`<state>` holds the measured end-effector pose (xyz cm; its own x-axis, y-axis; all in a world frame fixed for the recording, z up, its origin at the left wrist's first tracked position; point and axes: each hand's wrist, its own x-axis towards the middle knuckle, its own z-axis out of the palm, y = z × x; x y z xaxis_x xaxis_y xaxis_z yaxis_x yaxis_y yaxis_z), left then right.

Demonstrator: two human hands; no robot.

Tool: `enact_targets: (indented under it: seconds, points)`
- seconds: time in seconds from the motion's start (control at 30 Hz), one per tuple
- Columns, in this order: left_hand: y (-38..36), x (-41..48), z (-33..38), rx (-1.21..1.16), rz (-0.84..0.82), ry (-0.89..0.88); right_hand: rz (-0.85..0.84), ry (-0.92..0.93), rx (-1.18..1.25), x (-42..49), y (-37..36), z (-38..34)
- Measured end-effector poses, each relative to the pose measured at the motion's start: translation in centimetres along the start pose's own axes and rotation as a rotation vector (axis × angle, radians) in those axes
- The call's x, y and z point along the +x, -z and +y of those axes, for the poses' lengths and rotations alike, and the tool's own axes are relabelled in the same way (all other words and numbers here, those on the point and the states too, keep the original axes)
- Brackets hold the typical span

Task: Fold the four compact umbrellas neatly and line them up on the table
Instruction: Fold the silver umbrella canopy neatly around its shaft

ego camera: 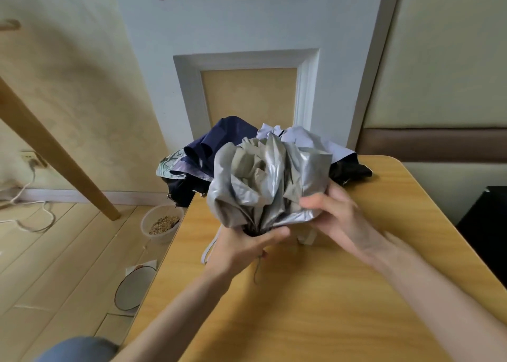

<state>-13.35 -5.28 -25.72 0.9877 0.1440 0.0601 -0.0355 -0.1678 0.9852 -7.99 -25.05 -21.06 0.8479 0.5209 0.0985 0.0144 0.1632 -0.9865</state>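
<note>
A silver-grey compact umbrella (263, 180) stands bunched and loose over the wooden table (315, 306). My left hand (247, 249) grips it from below around the gathered base of the canopy, with a thin wrist cord hanging under the hand. My right hand (337, 213) pinches the canopy's lower right folds. Behind it, at the table's far edge, lie a navy umbrella (216, 142), a pale lavender one (304, 136) and a black one (348, 169), all unfolded and crumpled together.
On the floor left of the table stand a plastic bowl of grain (162, 223) and a round white plate (134, 287). A slanted wooden leg (55, 147) and loose cables (35, 219) are further left. A dark object (488, 224) sits beside the table's right edge.
</note>
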Motion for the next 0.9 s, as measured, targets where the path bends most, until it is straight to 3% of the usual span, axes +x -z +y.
enact_targets:
  seconds: [0.1,0.2,0.3,0.43,0.53,0.67,0.77,0.9]
  points:
    - [-0.1,0.0,-0.1,0.093,-0.071,-0.065,0.139,0.167,-0.409,0.3,-0.8,-1.3]
    - [-1.0,-0.3,-0.7,0.182,-0.066,-0.133,0.309,0.303,-0.551,1.6,-2.8,-1.7]
    - [-2.0,-0.9,-0.8,0.254,-0.093,-0.210,0.437,0.306,-0.684,3.2,-4.5,-1.3]
    - [-2.2,-0.8,-1.2,0.368,-0.049,-0.184,0.324,0.109,-0.523,4.9,-5.3,-1.5]
    - [-2.0,-1.3,-1.7,0.294,0.162,-0.105,0.202,-0.052,-0.414,5.3,-4.0,-1.3]
    - [-2.5,-1.7,-1.5,0.291,0.391,-0.195,0.073,-0.033,-0.523,4.8,-2.4,-0.1]
    - [-2.3,-1.5,-2.2,0.355,0.286,-0.290,0.053,-0.035,-0.530,4.7,-2.1,1.0]
    - [-2.1,-1.7,-2.2,0.500,0.155,-0.240,-0.024,-0.088,-0.463,5.0,-1.5,1.1]
